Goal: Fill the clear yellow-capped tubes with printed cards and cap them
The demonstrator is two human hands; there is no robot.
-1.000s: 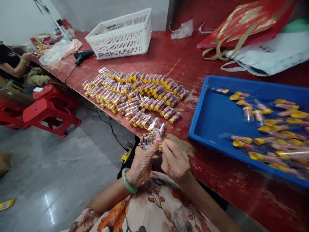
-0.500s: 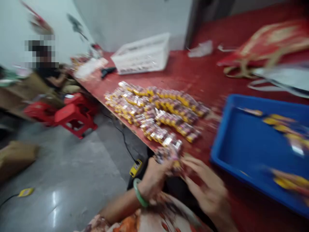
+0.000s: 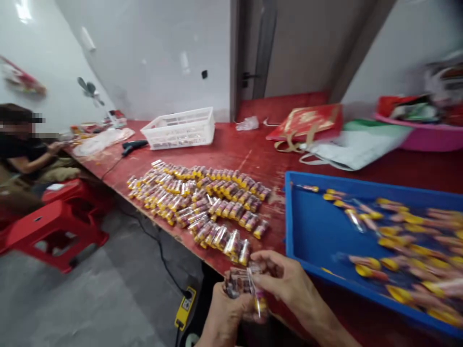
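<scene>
A shiny clear packet (image 3: pixel 259 302), yellow near its lower end, slants beside bunched, dark-printed wrappers (image 3: pixel 236 283).

Enclosed by pale walls (image 3: pixel 162 53) | laid with grey floor (image 3: pixel 97 294) | furnished with red worktable (image 3: pixel 238 156), red plastic stools (image 3: pixel 41 221) | backed by grey door (image 3: pixel 292 48)

On the tabletop (image 3: pixel 246 156) I see rows of tubes (image 3: pixel 202 202), left of a tray (image 3: pixel 288 221) with more tubes (image 3: pixel 421 250) inside. Behind the rows I have a crate (image 3: pixel 181 137), a corded tool (image 3: pixel 133 145) to its left. Bags (image 3: pixel 361 144) lie behind the tray, a basin (image 3: pixel 430 139) to their right. Left of the tabletop, stools (image 3: pixel 48 219) stand on the floor (image 3: pixel 119 294).
</scene>
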